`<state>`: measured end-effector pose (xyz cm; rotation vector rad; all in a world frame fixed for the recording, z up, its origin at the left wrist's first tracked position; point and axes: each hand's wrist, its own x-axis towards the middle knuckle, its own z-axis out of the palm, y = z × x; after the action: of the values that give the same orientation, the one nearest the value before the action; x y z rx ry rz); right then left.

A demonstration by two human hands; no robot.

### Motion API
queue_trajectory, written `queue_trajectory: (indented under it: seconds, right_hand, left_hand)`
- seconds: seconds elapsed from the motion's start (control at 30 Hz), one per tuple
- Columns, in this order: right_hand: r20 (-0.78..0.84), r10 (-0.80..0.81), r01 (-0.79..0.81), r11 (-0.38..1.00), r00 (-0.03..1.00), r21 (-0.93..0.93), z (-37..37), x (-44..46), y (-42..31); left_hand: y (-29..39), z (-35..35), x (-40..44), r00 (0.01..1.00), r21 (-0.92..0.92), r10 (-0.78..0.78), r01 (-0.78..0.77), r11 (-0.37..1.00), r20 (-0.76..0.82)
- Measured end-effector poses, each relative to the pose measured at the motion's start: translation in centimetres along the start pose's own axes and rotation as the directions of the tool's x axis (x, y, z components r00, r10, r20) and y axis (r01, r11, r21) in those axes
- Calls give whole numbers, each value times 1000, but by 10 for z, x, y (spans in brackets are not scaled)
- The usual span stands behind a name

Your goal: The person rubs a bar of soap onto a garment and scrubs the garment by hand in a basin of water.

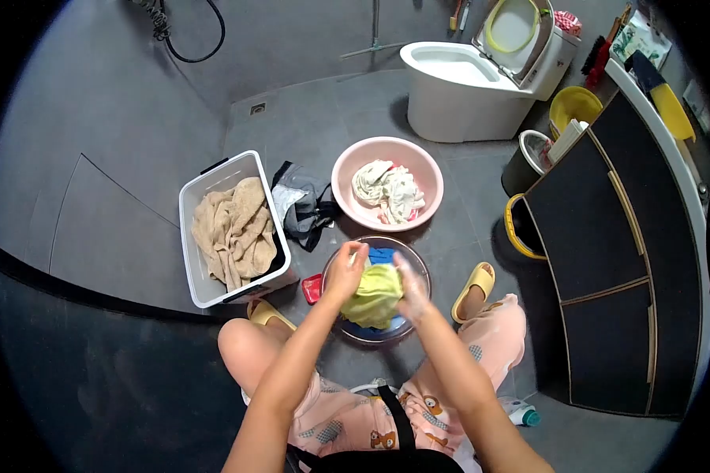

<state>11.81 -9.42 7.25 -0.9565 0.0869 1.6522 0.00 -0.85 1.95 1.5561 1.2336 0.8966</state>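
A crumpled yellow-green cloth (375, 296) is bunched up between my two hands over a round metal-rimmed basin (427, 276). My left hand (345, 272) grips the cloth's left side, fingers closed. On its right side my right hand (410, 293) also holds it, slightly blurred by motion. Blue fabric (381, 256) shows in the basin beneath the cloth; how much more lies there is hidden. Beside the basin, near my left hand, is a small red item (312, 289) whose kind I cannot make out.
Past the basin stands a pink tub (347, 201) with white clothes. At left, a white bin (188, 244) holds a tan towel (233, 229); grey-black clothing (304, 209) lies between them. A toilet (465, 102), buckets (513, 229) and a dark cabinet (607, 331) line the right.
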Motion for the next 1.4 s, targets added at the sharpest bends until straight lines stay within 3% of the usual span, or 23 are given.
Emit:
queue_trajectory:
  seconds: [0.03, 0.1, 0.23, 0.27, 0.3, 0.37, 0.4, 0.5, 0.57, 0.63, 0.7, 0.77, 0.83, 0.9, 0.93, 0.97, 1.07, 1.13, 1.2, 1.23, 1.27, 1.37, 1.4]
  right_hand:
    - [59, -75, 70, 994, 995, 86, -25, 26, 0]
    - [60, -241, 239, 970, 969, 41, -34, 30, -7]
    - [339, -130, 284, 844, 932, -456, -29, 6, -17]
    - [431, -260, 499, 559, 864, -662, -20, 8, -9]
    - [447, -254, 511, 513, 858, -690, -19, -4, -7]
    - [527, -137, 532, 0, 839, -847, -22, 1, -11]
    - [558, -116, 569, 227, 822, -790, -33, 11, -5]
    - [352, -170, 383, 574, 920, -724, -49, 27, 0]
    - [299, -296, 395, 844, 907, -364, -32, 23, 9]
    - [125, -359, 365, 930, 925, -36, -23, 28, 21]
    - [71, -388, 393, 917, 919, -75, -22, 30, 25]
    - [-86, -66, 58, 994, 994, -92, -42, 44, 22]
    - [153, 0, -14, 996, 988, 89, -59, 43, 33]
    - [217, -144, 73, 949, 965, 307, -62, 47, 69]
    - [-29, -213, 213, 977, 977, -31, -22, 28, 59]
    - [-51, -175, 169, 981, 983, -98, -12, 25, 53]
    - [367, -232, 109, 938, 901, 328, -50, 51, 60]
    - [848, -150, -338, 871, 508, 357, -70, 88, 48]
    - [542, -195, -64, 904, 817, 423, -75, 84, 62]
    - [71, -135, 107, 945, 988, 310, -51, 52, 57]
    - [-47, -127, 131, 988, 991, 80, -6, 20, 37]
    - [52, -84, 78, 991, 995, 111, -7, 23, 18]
    - [29, -98, 96, 993, 995, 73, -1, 4, 2]
  left_hand:
    - [2, -6, -4, 956, 66, -40, 22, 998, 291]
    - [21, -22, -8, 630, 196, -149, -5, 981, 762]
    - [25, -42, -5, 652, -38, -107, 205, 978, 751]
    - [23, -42, -4, 747, -289, 6, 250, 924, 665]
    - [22, -45, -2, 765, -432, -34, 399, 809, 643]
    - [35, -46, -3, 877, -695, -105, 440, 569, 470]
    - [33, -47, 2, 910, -781, -135, 407, 474, 392]
    - [22, -53, 17, 974, -697, -147, 228, 680, 175]
    - [20, -32, 13, 994, -542, -13, -49, 839, -110]
    - [18, -13, -7, 950, -290, 306, -311, 905, -65]
    - [27, 11, -48, 934, -1, 354, -354, 935, 49]
    - [52, 22, -74, 742, 32, 656, -666, 746, 137]
    - [47, 29, -79, 590, 75, 765, -802, 593, 259]
    - [10, 32, -53, 678, 440, 687, -717, 541, 260]
    - [8, 30, -33, 895, 435, 423, -441, 785, 143]
    - [13, 29, -33, 884, 404, 452, -460, 790, 123]
    - [36, 34, -54, 756, 363, 649, -632, 685, 91]
    - [37, 39, -54, 714, 201, 694, -697, 689, 93]
    - [30, 35, -46, 730, 207, 672, -681, 702, 123]
    - [25, 27, -31, 763, 296, 629, -641, 708, 149]
    - [32, 22, -21, 815, 251, 577, -568, 784, 45]
    - [32, 13, -16, 872, 271, 477, -434, 859, -114]
    - [33, 9, -16, 950, 185, 275, -247, 951, -148]
